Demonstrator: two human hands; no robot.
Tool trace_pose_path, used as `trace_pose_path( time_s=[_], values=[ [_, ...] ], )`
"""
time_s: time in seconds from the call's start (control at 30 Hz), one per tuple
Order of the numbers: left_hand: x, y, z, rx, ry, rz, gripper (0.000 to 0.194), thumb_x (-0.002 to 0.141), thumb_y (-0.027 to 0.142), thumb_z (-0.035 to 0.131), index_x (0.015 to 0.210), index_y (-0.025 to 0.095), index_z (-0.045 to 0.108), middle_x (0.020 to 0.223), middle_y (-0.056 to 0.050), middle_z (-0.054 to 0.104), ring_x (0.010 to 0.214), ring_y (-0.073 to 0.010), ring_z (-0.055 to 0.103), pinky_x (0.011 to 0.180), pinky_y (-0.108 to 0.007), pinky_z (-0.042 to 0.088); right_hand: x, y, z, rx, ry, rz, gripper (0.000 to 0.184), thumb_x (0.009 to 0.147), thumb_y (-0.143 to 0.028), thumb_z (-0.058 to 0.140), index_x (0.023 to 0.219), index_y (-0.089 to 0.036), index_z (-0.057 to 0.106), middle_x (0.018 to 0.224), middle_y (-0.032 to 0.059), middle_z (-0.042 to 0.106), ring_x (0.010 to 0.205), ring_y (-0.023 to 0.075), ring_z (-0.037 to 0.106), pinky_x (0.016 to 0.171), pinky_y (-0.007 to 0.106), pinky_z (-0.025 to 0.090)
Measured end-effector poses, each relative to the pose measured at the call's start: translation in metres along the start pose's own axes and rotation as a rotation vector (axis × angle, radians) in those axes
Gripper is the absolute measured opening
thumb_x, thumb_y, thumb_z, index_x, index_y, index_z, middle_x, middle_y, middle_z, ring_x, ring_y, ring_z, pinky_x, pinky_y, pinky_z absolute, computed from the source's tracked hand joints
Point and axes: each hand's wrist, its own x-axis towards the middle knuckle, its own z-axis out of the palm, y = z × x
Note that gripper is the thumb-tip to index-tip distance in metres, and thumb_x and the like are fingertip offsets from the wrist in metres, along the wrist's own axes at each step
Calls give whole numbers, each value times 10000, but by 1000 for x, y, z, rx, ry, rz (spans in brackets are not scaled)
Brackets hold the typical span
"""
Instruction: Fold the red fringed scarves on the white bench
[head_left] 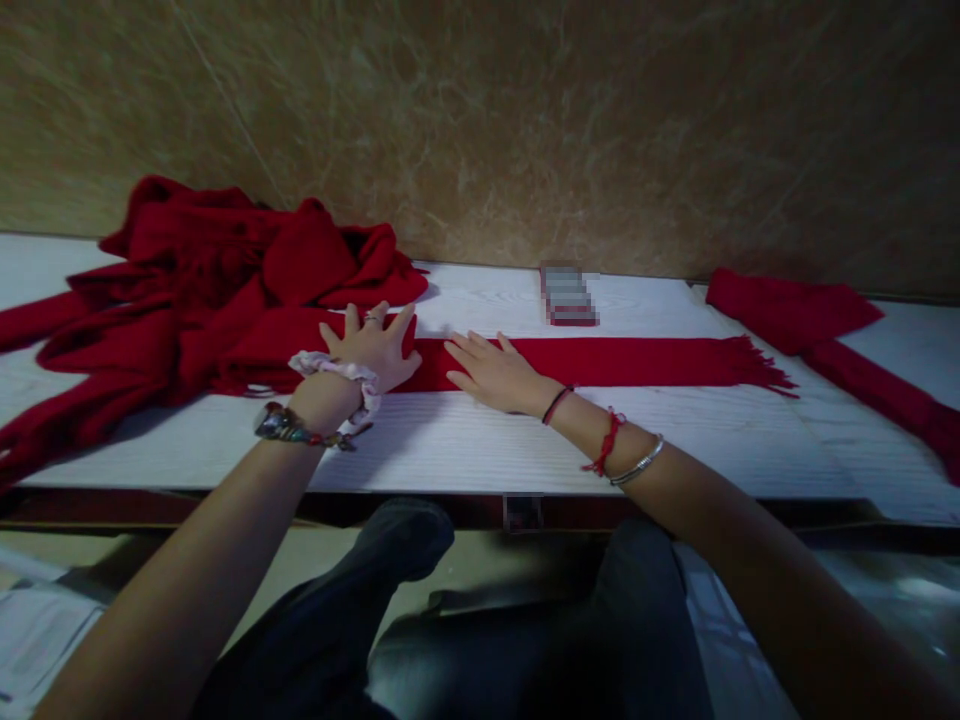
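A long red scarf (637, 361) lies folded into a narrow strip along a white table (525, 440), its fringed end pointing right. My left hand (373, 346) rests flat on the strip's left part, fingers spread, a ring on one finger. My right hand (493, 371) lies flat beside it, fingers stretched out to the left over the scarf's near edge. Both hands hold nothing.
A heap of red scarves (202, 290) covers the table's left side. Another folded red scarf (795, 310) lies at the far right. A small blurred object (568, 295) sits near the marbled wall (525, 120). My dark-trousered legs (450, 620) are below the table edge.
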Motion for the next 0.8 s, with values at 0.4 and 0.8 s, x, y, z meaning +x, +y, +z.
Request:
trace_pose_path(
  time_s=[0.4,0.8],
  values=[
    [3,-3,-3,-196,14,-53,543,905,344,176,1431,212,179,1473,-83,204,1324,-403,131,979,-669,157,-24,20,-11,22,22,129,543,910,-367,287,1371,-82,304,1457,142,255,1340,259,215,1067,518,194],
    [2,-2,-1,-183,32,-62,583,856,306,249,1427,200,202,1471,-69,212,1327,-389,142,980,-674,173,19,-12,3,39,-26,70,537,912,-361,275,1380,-99,280,1469,108,235,1342,240,208,1064,531,183]
  ],
)
